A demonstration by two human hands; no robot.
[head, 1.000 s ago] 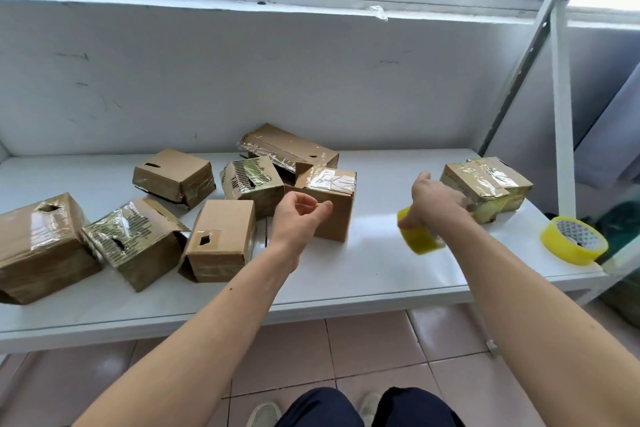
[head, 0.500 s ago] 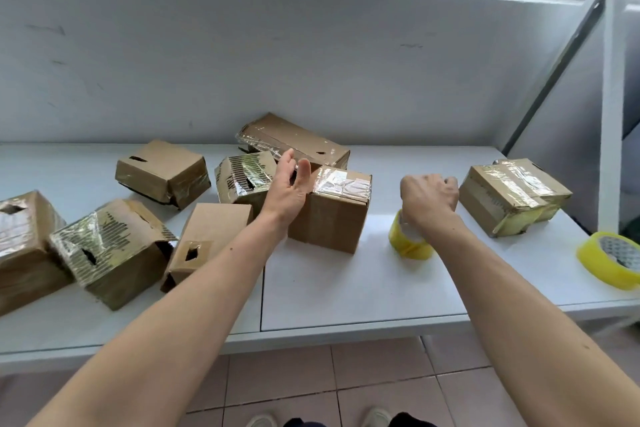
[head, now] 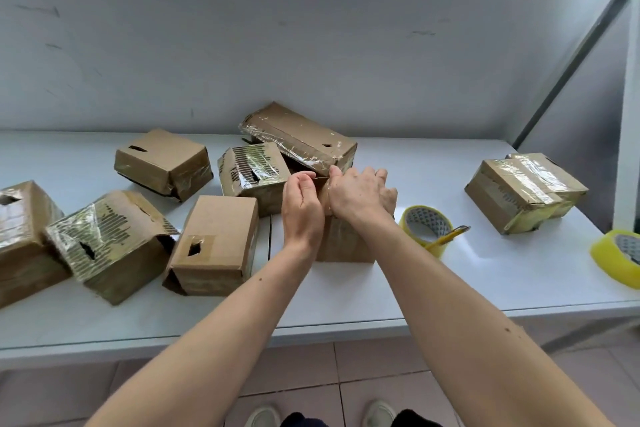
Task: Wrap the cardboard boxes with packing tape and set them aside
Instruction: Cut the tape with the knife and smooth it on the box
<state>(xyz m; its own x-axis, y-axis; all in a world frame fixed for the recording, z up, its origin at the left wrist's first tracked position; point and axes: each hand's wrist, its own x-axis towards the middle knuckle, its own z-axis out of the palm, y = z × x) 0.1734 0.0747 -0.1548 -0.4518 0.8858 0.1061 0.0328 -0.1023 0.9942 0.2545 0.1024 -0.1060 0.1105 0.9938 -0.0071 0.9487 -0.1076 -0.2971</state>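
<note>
A small cardboard box (head: 343, 243) stands at the middle of the white table (head: 398, 291), its top hidden under my hands. My left hand (head: 302, 210) has curled fingers and pinches a thin strip of clear tape (head: 321, 177) at the box's top left edge. My right hand (head: 362, 196) lies over the top, fingers curled round the far side and thumb at the same strip. A yellow tape roll (head: 426, 229) lies flat just right of the box, with a yellow cutter (head: 450, 236) resting in it.
Several taped boxes crowd the left and back, among them a plain box (head: 216, 243) near my left wrist and a long box (head: 299, 137) behind. A wrapped box (head: 523, 192) sits alone at the right, and a second tape roll (head: 618, 258) is at the right edge.
My right hand has let go of the tape roll, which now lies on the table. Both hands have come together on top of the middle box.
</note>
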